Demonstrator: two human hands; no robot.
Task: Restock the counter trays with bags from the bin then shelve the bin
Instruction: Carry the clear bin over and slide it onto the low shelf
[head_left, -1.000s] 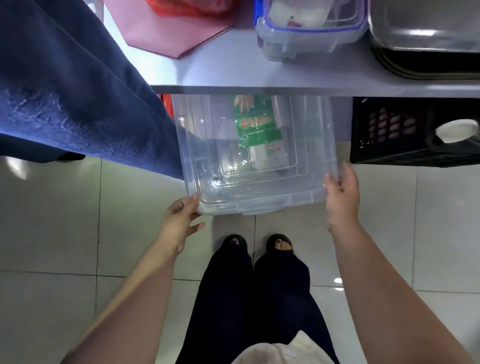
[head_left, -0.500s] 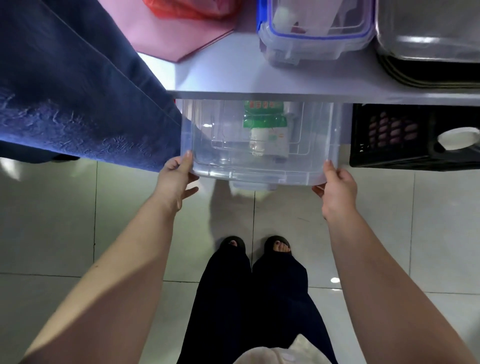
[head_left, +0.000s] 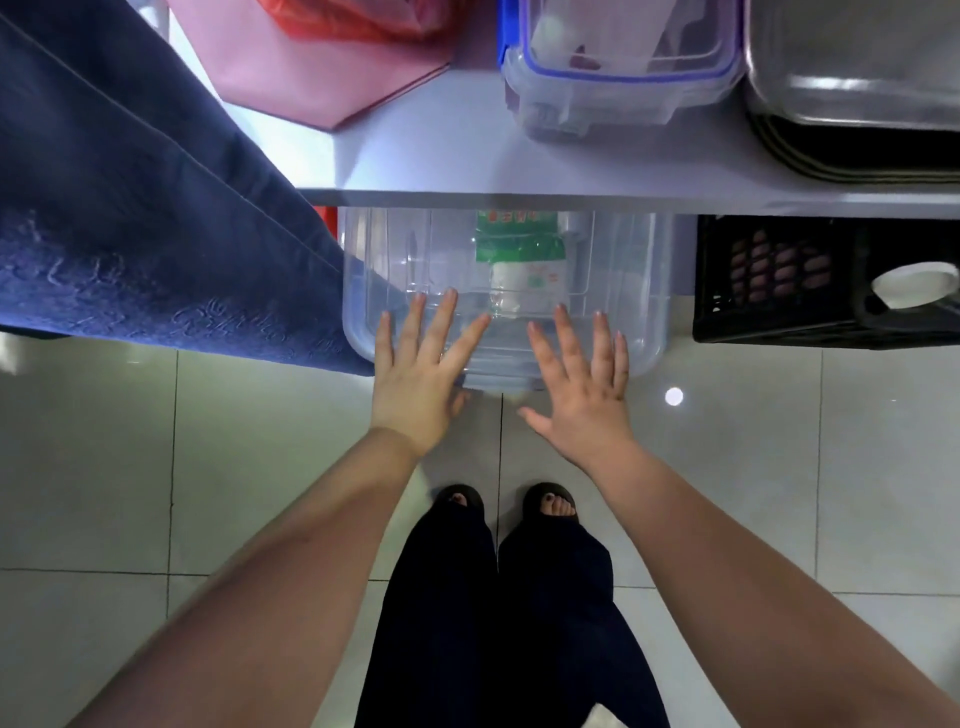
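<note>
The clear plastic bin (head_left: 613, 291) sits on the tiled floor (head_left: 779, 467), tucked partway under the grey surface (head_left: 467, 166), with only its near end poking out. One green and white bag (head_left: 522, 260) lies inside it, toward the back. Both of the person's hands are flat against the bin's near edge, fingers spread and holding nothing: the left hand (head_left: 421, 374) at the left half of the rim, the right hand (head_left: 584, 384) at the right half. To the left hangs a dark blue cloth (head_left: 130, 234), its lower corner just beside the bin. To the right, a black crate (head_left: 779, 280) also sits under the surface, close to the bin. On top are a pink sheet (head_left: 322, 73), a lidded clear box with blue trim (head_left: 618, 67) and a metal tray (head_left: 857, 67).
</note>
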